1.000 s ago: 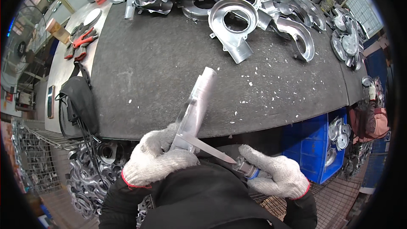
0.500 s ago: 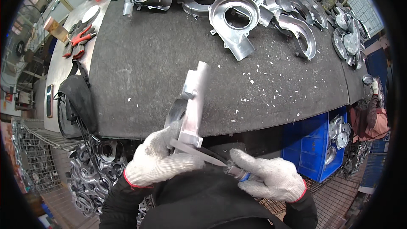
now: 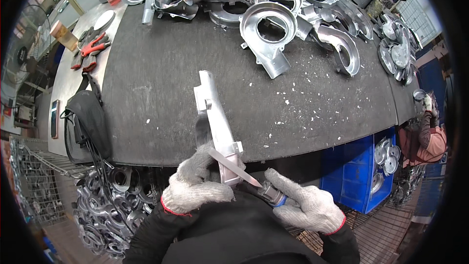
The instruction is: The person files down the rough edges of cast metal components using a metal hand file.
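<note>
My left hand (image 3: 198,183), in a white knit glove with a red cuff, grips a silver cast-metal housing (image 3: 217,122) near its lower end. The tubular end of the housing points away from me over the dark work surface. In my right hand (image 3: 312,204), gloved alike, is a hand tool (image 3: 271,194) with a grey body, a blue ring and a long flat metal strip. That strip slants up to the left across the housing's near end. Whether it presses on the metal I cannot tell. My left-hand glove hides part of the housing.
More silver housings (image 3: 268,34) are piled along the far side of the dark table (image 3: 161,83). White chips lie scattered on it. At left are red-and-grey gloves (image 3: 90,51) and a black mesh bag (image 3: 85,122). A blue bin (image 3: 344,178) stands at right, near another person (image 3: 425,137).
The housing's far end has swung left, and its near end has shifted right and toward me. My left hand has moved slightly right; the strip now slants more steeply.
</note>
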`<state>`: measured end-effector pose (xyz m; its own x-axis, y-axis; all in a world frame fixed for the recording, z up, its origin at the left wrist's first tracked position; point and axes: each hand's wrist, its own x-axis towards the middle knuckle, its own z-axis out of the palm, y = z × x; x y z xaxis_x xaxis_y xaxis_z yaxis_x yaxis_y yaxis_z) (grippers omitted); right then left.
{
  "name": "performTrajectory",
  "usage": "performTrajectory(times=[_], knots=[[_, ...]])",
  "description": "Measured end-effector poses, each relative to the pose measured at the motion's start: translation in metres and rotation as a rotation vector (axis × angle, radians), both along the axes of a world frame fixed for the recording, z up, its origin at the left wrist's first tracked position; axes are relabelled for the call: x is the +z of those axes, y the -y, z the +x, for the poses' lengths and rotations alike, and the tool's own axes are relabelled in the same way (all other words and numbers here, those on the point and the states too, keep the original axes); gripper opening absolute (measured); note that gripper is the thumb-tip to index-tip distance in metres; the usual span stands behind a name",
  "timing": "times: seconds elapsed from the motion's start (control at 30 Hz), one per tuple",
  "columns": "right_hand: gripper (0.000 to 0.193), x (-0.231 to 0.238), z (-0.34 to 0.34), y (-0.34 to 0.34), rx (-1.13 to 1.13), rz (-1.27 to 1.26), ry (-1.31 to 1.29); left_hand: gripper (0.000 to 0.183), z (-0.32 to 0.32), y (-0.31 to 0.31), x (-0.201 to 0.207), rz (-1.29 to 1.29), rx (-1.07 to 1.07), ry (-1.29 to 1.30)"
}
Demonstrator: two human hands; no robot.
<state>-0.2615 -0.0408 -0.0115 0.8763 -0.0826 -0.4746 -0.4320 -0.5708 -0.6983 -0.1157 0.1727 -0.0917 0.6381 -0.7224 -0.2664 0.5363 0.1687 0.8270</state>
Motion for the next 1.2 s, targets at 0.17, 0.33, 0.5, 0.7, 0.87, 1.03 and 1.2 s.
performTrajectory(times=[0.17,0.33,0.5,0.7,0.87,1.03,1.2], knots=[[0.075,0.005,0.004,0.014,0.040,0.045,-0.101,0.093,0.003,-0.007,-0.008,0.021,-0.068,0.087],[0.073,0.011,0.014,0.014,0.105,-0.002,-0.101,0.074,0.007,-0.006,0.015,0.089,-0.026,0.018],[0.074,-0.005,-0.010,0.020,-0.168,0.023,0.160,0.064,0.028,-0.012,0.048,-0.140,-0.097,-0.110],[0.071,0.001,0.003,0.007,-0.006,-0.058,0.238,0.036,0.025,-0.026,0.046,0.077,-0.247,-0.045],[0.073,0.029,0.025,0.011,0.206,-0.248,0.018,0.027,0.025,-0.023,0.052,0.334,-0.246,-0.042],[0.073,0.038,0.040,0.013,0.293,-0.302,-0.082,0.032,0.021,-0.027,0.048,0.327,-0.173,0.005],[0.071,0.017,0.021,0.022,0.324,-0.241,0.068,0.027,0.018,-0.026,0.061,0.308,-0.194,-0.005]])
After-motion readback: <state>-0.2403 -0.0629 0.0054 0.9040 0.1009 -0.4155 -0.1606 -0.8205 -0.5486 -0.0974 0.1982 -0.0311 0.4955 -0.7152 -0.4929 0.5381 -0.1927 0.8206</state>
